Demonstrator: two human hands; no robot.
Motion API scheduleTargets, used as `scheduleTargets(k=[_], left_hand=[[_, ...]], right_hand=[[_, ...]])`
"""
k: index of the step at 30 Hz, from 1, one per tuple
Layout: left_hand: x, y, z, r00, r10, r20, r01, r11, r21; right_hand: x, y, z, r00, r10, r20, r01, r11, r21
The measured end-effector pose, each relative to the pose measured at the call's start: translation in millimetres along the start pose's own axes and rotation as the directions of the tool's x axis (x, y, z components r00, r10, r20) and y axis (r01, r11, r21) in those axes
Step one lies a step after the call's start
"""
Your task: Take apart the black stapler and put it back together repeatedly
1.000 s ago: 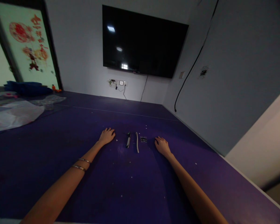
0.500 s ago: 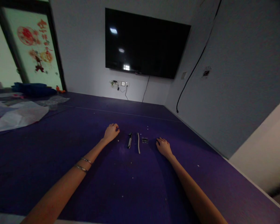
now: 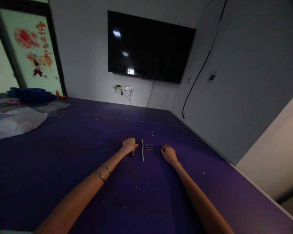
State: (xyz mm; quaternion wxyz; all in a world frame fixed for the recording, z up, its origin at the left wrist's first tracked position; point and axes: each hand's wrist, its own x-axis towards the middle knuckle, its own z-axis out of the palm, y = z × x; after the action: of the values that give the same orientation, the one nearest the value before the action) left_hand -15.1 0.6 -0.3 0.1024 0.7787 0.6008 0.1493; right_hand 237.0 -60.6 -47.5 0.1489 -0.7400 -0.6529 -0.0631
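Observation:
My left hand point(image 3: 129, 145) is over a slim black-and-grey handheld tool point(image 3: 133, 153), with the fingers curled round its upper part. The tool's lower end sticks out below the hand, and its exact kind is unclear. Just to the right lies a thin, pale, slightly bent strip or cord point(image 3: 143, 151), apart from the hand. Beside that is a small clear-and-black flat piece point(image 3: 149, 147), too small to make out. My right hand point(image 3: 169, 154) rests palm down on the purple surface point(image 3: 146, 201), fingers loosely spread, holding nothing.
Small white scraps dot the purple surface. Crumpled clear plastic and white sheets point(image 3: 21, 120) lie at the left, near a dark blue cloth bundle point(image 3: 30, 94). A television point(image 3: 150, 47) hangs on the far wall, and a black cable point(image 3: 197, 76) hangs at the right.
My left hand has moved right onto the black-and-grey tool and now covers its upper part. My right hand stays resting on the surface. The whole view has shifted slightly.

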Motion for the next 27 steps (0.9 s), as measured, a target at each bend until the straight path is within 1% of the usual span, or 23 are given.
scheduleTargets(k=[4, 7, 11, 14, 17, 18, 20, 22, 24, 27], left_hand=[[1.1, 2.6, 6.5, 0.999, -0.040, 0.010, 0.040, 0.998, -0.041], [1.5, 2.4, 10.4, 0.997, -0.074, 0.013, 0.075, 0.991, -0.109], [6.2, 0.6, 7.1, 0.992, -0.122, 0.032, 0.126, 0.958, -0.256], [12.4, -1.3, -3.3, 0.984, -0.139, 0.111, 0.172, 0.896, -0.410], [16.1, -6.1, -15.4, 0.963, -0.104, 0.248, 0.234, 0.779, -0.582], [16.3, -8.7, -18.7, 0.954, -0.082, 0.289, 0.256, 0.728, -0.637], [15.5, -15.2, -23.0, 0.936, -0.050, 0.348, 0.308, 0.593, -0.744], [14.4, -22.3, -24.0, 0.926, -0.048, 0.374, 0.355, 0.447, -0.821], [13.7, -28.7, -22.6, 0.919, -0.071, 0.389, 0.390, 0.324, -0.862], [13.4, -34.6, -18.9, 0.902, -0.081, 0.423, 0.430, 0.209, -0.878]], right_hand=[[-0.7, -1.0, -1.2, 1.000, 0.003, -0.007, -0.003, 1.000, 0.005], [-1.1, -2.0, -1.6, 1.000, 0.006, -0.005, -0.006, 1.000, 0.003], [-1.3, -2.4, -2.1, 1.000, 0.010, 0.005, -0.010, 1.000, -0.002], [-1.3, -2.0, -2.5, 1.000, -0.001, -0.001, 0.001, 1.000, -0.002], [-1.5, -1.7, -2.9, 1.000, -0.009, -0.006, 0.009, 1.000, 0.003], [-1.6, -1.6, -3.0, 1.000, -0.008, -0.008, 0.008, 1.000, 0.006], [-1.8, -1.6, -2.9, 1.000, -0.004, -0.008, 0.004, 1.000, 0.010], [-1.9, -1.5, -2.8, 1.000, -0.004, -0.006, 0.004, 1.000, 0.014], [-1.8, -1.4, -2.6, 1.000, -0.005, -0.002, 0.005, 1.000, 0.015], [-1.1, -1.2, -1.9, 1.000, -0.003, 0.003, 0.003, 1.000, 0.013]])
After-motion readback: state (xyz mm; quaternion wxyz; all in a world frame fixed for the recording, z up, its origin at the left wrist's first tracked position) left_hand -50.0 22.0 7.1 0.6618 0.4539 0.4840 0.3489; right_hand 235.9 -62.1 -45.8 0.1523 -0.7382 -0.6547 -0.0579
